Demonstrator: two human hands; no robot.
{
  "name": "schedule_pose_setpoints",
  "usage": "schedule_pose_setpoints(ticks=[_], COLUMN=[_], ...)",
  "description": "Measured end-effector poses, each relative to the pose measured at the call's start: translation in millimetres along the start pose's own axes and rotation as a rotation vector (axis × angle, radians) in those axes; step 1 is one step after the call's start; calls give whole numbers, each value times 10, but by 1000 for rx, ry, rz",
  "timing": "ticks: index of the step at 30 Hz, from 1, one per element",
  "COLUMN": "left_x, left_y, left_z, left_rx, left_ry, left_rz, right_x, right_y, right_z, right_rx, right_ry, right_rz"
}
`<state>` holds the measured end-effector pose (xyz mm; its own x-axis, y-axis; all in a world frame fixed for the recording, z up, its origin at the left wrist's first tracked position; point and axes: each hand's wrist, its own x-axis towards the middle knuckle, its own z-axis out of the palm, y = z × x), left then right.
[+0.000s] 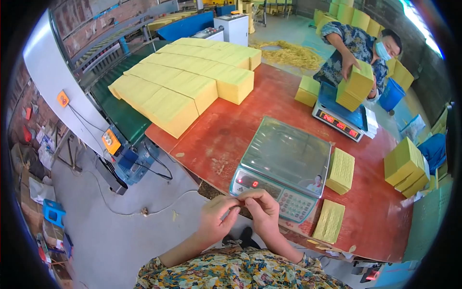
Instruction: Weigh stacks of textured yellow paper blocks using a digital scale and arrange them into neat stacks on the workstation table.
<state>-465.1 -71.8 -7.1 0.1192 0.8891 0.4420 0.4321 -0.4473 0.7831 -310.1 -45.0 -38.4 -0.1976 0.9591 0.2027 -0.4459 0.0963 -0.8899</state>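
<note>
Meeting at the fingertips, the left hand (219, 219) and the right hand (263, 212) are poised before the near scale (285, 153), by the near edge of the red worktop (217, 155). Both are narrow, fingers curled and thumbs drawn in; the tips hide one another, so whether something small is pinched between them cannot be told. The fingers overlap the front panel of the near scale in this view, but contact with it cannot be made out either.

The near scale sits along the near edge, its lit display toward the person. Just beside its right side stands a thick yellow stack (340, 171); a thinner yellow bundle (329, 221) lies closer to the near edge. Rows of yellow blocks (183, 82) fill the worktop's far left corner. At the far edge, a co-worker's hand (350, 67) grips another block (358, 86) at the second scale (337, 124).

The step in hand reads as close finger work, done between the hands rather than on the pan. From this pose, any reach for the thick yellow stack would call for parting the fingertips, opening the right hand wide and passing clear of the front panel.
</note>
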Motion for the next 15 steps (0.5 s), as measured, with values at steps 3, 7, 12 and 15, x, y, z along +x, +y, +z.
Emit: schedule_pose_setpoints(ticks=[3, 7, 12, 15], left_x=[132, 327, 733, 1069], left_y=[-122, -384, -748, -1079], left_z=[-136, -351, -652, -761], left_rx=[31, 62, -33, -159], left_ry=[55, 136, 127, 127], left_rz=[-17, -9, -31, -85], right_x=[257, 697, 1517, 2206], right_y=[54, 94, -88, -47], right_z=[143, 379, 522, 544], right_rx=[31, 47, -427, -579], right_ry=[-32, -84, -280, -185], right_rz=[23, 35, -126, -333])
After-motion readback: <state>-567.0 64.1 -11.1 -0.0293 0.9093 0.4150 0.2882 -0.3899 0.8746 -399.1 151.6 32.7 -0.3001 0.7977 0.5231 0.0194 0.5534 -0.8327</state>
